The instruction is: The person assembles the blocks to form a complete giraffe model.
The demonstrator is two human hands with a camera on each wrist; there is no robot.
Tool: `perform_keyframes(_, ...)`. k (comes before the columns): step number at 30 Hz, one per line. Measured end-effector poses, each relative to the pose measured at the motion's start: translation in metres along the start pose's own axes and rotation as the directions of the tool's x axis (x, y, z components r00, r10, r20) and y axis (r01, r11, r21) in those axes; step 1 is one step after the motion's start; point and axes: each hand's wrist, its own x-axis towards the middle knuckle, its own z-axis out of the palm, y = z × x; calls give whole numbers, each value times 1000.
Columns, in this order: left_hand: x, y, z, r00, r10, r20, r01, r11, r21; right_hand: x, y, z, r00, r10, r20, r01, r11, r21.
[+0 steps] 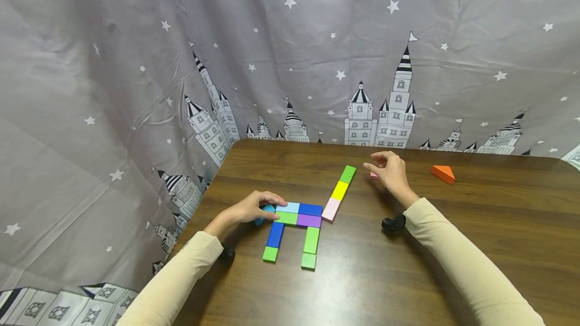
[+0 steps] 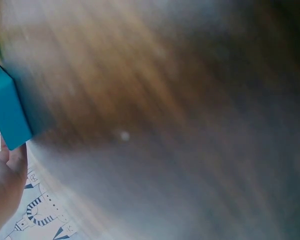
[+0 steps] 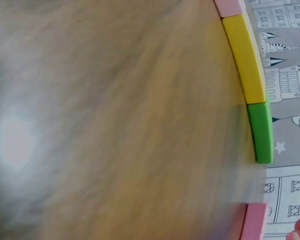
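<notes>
On the wooden table (image 1: 353,265), flat coloured blocks lie against one another. My left hand (image 1: 246,209) reaches over the left end, its fingertips at the light blue block (image 1: 290,208) and its thumb at the green block (image 1: 286,219). A teal block (image 2: 9,107) sits tilted by that hand, partly hidden under it in the head view. Beside them are a dark blue block (image 1: 310,210) and a purple block (image 1: 308,221). My right hand (image 1: 390,172) hovers around a dark pink block (image 3: 254,222), thumb and fingers apart; the right wrist view shows fingertips clear of it.
Two legs of blocks, one with a blue block (image 1: 275,235), the other with a green block (image 1: 311,240), point toward me. A slanted row has pink, yellow (image 1: 340,191) and green blocks. An orange triangular block (image 1: 443,173) lies far right. A castle-print curtain (image 1: 317,54) hangs behind.
</notes>
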Motion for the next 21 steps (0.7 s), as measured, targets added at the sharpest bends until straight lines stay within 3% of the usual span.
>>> perform_keyframes(10, -1, -4, 0, 1000, 15, 9, -15, 1000, -12, -14, 9, -4, 980, 143, -138, -141, 990, 25)
perform_keyframes(21, 1, -2, 0, 1000, -17, 2, 17, 1000, -1, -21, 9, 0, 939, 307, -157, -309, 951, 12)
